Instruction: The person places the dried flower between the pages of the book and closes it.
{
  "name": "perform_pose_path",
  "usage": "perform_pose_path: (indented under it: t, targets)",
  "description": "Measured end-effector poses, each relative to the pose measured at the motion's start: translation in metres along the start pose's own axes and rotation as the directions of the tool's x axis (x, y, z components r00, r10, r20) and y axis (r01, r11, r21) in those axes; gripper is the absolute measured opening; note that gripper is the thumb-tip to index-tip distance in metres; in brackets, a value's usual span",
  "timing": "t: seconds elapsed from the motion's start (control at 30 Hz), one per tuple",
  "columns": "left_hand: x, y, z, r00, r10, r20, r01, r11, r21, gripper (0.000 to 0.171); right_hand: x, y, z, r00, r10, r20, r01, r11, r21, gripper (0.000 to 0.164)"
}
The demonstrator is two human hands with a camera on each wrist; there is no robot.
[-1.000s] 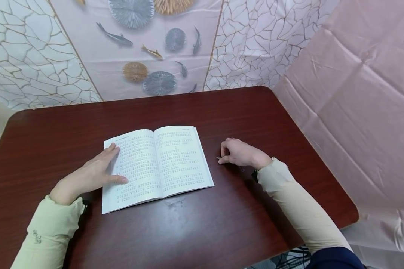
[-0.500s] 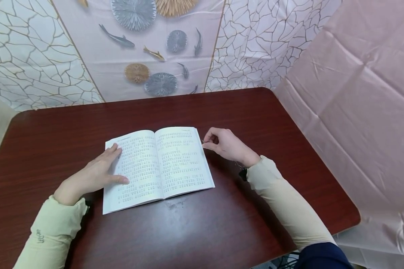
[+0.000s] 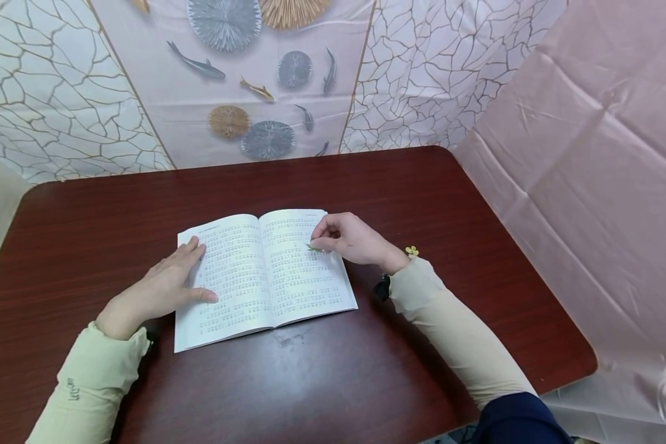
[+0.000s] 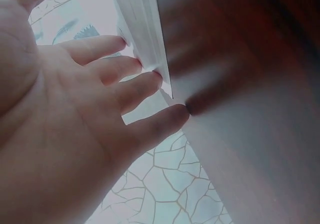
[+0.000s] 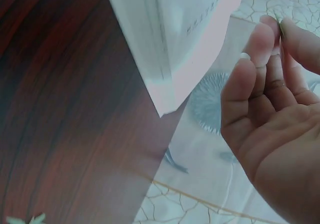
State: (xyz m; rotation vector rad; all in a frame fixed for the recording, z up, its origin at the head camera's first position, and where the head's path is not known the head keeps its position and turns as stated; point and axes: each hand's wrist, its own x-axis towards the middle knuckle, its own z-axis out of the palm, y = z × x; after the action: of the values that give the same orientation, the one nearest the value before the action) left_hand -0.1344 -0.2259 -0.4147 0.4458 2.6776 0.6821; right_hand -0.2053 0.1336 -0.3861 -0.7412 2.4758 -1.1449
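An open book [image 3: 227,290] lies on the table, both pages covered in printed text. Straight, spread fingers of my left hand [image 3: 158,287] rest on the left page, thumb lower down; the left wrist view shows the fingertips [image 4: 155,78] at the book's edge. Over the right page, my right hand [image 3: 355,239] pinches a thin green leaf [image 3: 313,248] between thumb and fingers. In the right wrist view the leaf [image 5: 278,25] appears as a narrow green sliver above the fingertips. A small yellow flower [image 3: 412,250] shows just beyond the right cuff.
The dark red wooden table [image 3: 288,394] has rounded corners. Behind it hangs a patterned cloth [image 3: 161,92], and a pink cloth [image 3: 577,185] falls along the right side. A small pale green plant piece [image 5: 27,219] shows at the right wrist view's bottom edge.
My right hand has moved left from the table beside the book to above the right page, carrying the leaf. The yellow flower has come into view behind it. My left hand stays on the page.
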Motion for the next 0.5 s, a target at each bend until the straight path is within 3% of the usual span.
perform_pose_path:
  t: [0.27, 0.5]
  targets:
    - [-0.001, -0.002, 0.001, 1.0, 0.018, -0.008, -0.018, 1.0, 0.005, 0.113, 0.008, -0.001, 0.013, 0.998, 0.02, 0.057, -0.022, 0.999, 0.033, 0.006]
    - [-0.002, -0.002, 0.001, 1.0, 0.021, -0.013, -0.021, 1.0, 0.011, 0.112, 0.011, 0.002, 0.022, 0.994, 0.086, 0.069, -0.086, 0.996, -0.015, 0.009]
